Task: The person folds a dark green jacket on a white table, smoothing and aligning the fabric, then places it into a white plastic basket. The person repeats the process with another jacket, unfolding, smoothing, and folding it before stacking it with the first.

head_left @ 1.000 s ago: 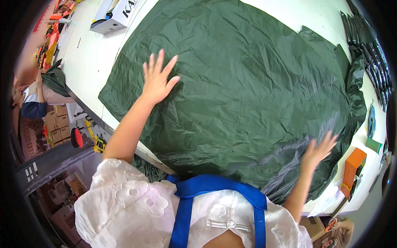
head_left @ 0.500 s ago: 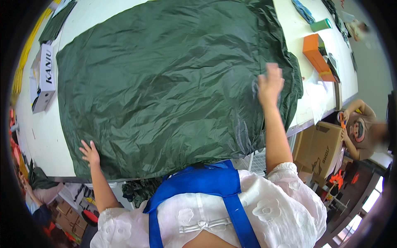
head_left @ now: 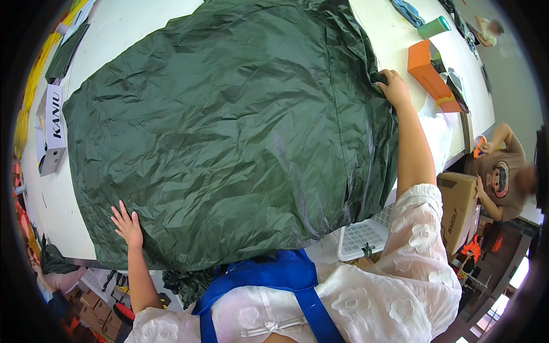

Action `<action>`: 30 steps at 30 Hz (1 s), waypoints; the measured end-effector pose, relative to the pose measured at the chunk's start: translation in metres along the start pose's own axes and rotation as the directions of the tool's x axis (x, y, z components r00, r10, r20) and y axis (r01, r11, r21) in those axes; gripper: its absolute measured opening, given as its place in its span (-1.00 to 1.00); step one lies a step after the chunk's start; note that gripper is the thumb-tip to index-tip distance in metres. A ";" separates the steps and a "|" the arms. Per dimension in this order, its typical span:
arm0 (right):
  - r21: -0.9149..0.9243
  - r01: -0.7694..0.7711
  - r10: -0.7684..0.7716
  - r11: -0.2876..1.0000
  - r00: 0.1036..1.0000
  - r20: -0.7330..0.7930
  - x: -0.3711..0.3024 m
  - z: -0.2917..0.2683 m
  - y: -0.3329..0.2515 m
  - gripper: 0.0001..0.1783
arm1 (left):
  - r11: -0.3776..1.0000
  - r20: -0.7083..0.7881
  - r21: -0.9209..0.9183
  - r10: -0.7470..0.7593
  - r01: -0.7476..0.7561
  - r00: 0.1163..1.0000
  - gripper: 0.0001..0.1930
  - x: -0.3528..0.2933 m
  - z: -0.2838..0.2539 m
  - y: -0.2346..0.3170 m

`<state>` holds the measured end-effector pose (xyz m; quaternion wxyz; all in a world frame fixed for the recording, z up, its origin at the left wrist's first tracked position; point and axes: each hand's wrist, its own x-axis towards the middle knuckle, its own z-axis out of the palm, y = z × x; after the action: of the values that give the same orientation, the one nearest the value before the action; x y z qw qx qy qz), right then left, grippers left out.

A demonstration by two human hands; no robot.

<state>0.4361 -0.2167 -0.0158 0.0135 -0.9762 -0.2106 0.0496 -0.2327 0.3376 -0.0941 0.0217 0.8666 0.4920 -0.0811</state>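
Note:
A large sheet of dark green, shiny, crinkled fabric (head_left: 229, 126) lies spread over the white table, its near edge hanging toward my body. My left hand (head_left: 128, 227) rests flat on its near left part with fingers spread. At the far right, my right hand (head_left: 393, 88) is closed on the bunched edge of the same fabric, thumb and fingers pinching a fold. Along that right side the fabric is gathered in loose layers, with a straight seam line running just inside.
On the table (head_left: 108, 34), an open white box (head_left: 52, 128) stands at left, an orange box (head_left: 432, 74) and a green cylinder (head_left: 434, 27) at right. A white plastic basket (head_left: 366, 237) sits below the edge. A person (head_left: 500, 171) handles a cardboard box (head_left: 457, 208) at right.
My right hand has moved from above the fabric to its right edge and gripped a fold. The fabric has shifted left and toward me. My left hand stays spread on it.

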 end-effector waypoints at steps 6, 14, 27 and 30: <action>0.070 -0.311 0.318 0.948 0.906 -0.278 0.014 0.016 0.060 -0.66 | 1.000 -0.005 -0.007 0.025 -0.025 1.000 -0.38 0.001 -0.001 0.005; 0.104 -0.309 0.325 0.945 0.919 -0.223 0.089 0.024 0.021 -0.53 | 0.999 0.020 -0.025 -0.029 0.029 0.999 -0.36 -0.003 -0.007 0.011; -0.004 -0.099 0.095 0.995 0.960 -0.263 -0.103 0.050 -0.117 -0.28 | 0.999 -0.059 -0.006 -0.052 0.051 0.997 -0.35 -0.002 -0.006 0.034; -0.095 -0.218 0.205 0.971 0.971 -0.122 -0.111 0.088 -0.095 -0.29 | 1.000 -0.108 -0.003 0.000 -0.001 0.994 -0.37 0.011 -0.005 0.041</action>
<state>0.2879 -0.1757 -0.0884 -0.0330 -0.9936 -0.1066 -0.0154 -0.1919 0.3265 -0.0931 -0.0034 0.8698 0.4923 -0.0331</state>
